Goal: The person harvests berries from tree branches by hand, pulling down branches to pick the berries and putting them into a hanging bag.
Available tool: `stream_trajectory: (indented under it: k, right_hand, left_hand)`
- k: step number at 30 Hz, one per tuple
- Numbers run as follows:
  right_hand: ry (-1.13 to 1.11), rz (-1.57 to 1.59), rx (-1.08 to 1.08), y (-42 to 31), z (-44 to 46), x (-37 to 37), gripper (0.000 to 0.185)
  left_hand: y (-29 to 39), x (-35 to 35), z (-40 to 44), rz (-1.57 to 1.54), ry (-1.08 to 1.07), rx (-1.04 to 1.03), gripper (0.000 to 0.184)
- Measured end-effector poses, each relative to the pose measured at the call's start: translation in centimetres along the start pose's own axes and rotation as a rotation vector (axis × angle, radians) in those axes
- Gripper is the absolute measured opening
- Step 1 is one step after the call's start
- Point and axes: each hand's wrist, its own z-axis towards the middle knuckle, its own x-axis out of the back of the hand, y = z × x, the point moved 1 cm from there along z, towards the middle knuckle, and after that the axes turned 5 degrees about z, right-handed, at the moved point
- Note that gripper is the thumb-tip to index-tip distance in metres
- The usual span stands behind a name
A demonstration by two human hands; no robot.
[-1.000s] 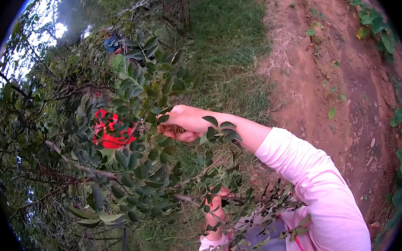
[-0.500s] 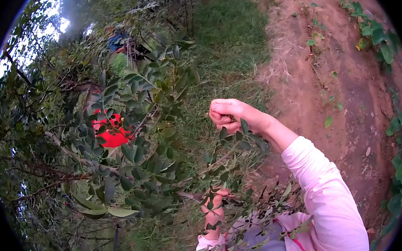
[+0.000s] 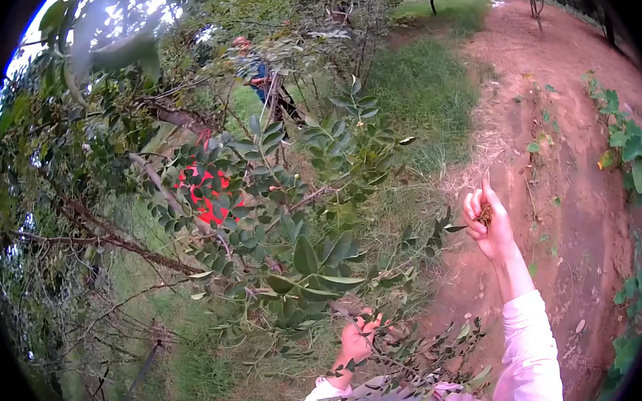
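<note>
My right hand [image 3: 493, 223] is raised over the dirt path, its fingers curled round a clump of small brownish-green berries [image 3: 484, 215]. It is apart from the leafy branches. Low in the middle, my left hand [image 3: 360, 337] is closed on a thin branch [image 3: 346, 313], partly covered by leaves. Green leaves [image 3: 314, 263] spread to the left of and above this hand. Behind the foliage shows a bright red object [image 3: 214, 200], too covered to make out fully.
A person [image 3: 261, 79] in blue stands among the trees at the upper left. Thick thorny-looking branches [image 3: 140, 248] cross the left side. Grass [image 3: 420, 84] borders a reddish dirt path [image 3: 537, 136], with a green vine [image 3: 630, 145] along its right edge.
My right hand has moved right, away from the branches, with the clump in it. The view has tilted up, showing more of the path and the person. My left hand stays at the branch.
</note>
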Motion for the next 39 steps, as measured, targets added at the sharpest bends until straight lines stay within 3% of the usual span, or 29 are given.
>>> stream_trajectory:
  k: [6,9,13,17,20,23,25,27,29,31,34,39]
  right_hand:
    - [0.022,-0.033,-0.119,-1.2,0.1,-7.0,0.030]
    - [-0.065,-0.213,-0.121,-1.3,-0.2,-13.0,0.026]
    - [-0.198,-0.534,-0.094,-0.8,0.0,-21.3,0.025]
    - [-0.261,-0.880,0.044,2.5,3.7,-24.3,0.032]
    - [-0.407,-1.056,0.335,4.8,5.9,-24.4,0.023]
    - [-0.223,-1.420,0.421,4.0,4.5,-25.2,0.016]
    - [-0.203,-1.389,0.729,4.5,4.6,-23.6,0.016]
    - [-0.111,-1.337,0.697,3.9,4.5,-22.0,0.018]
    - [0.052,-0.775,0.196,1.3,3.3,-22.1,0.018]
    - [0.040,-0.422,0.065,-0.9,2.9,-21.7,0.017]
    - [-0.197,0.109,-0.191,-1.4,2.3,-21.6,0.017]
    - [-0.115,-0.195,-0.239,1.2,1.6,-24.4,0.029]
  left_hand:
    - [-2.1,0.1,1.1,-0.073,0.039,-0.094,0.018]
    - [-0.9,-0.3,1.5,0.207,0.004,-0.025,0.018]
    - [-0.6,-0.8,2.3,0.096,0.000,-0.103,0.018]
    - [0.4,-1.1,2.6,0.155,-0.036,-0.151,0.019]
    - [1.2,-0.9,2.6,0.169,-0.085,-0.160,0.019]
    - [3.4,-1.1,2.2,0.188,-0.093,-0.002,0.018]
    - [2.4,-0.7,2.6,0.225,-0.097,-0.151,0.017]
    - [1.5,-0.5,2.5,0.247,-0.080,-0.223,0.017]
    - [1.1,-0.8,2.6,0.252,-0.040,-0.223,0.017]
    - [0.2,-0.4,2.8,0.258,-0.059,-0.168,0.015]
    - [-0.7,-0.6,3.2,0.256,-0.069,-0.171,0.015]
    - [0.5,-1.1,3.4,0.248,-0.052,-0.207,0.013]
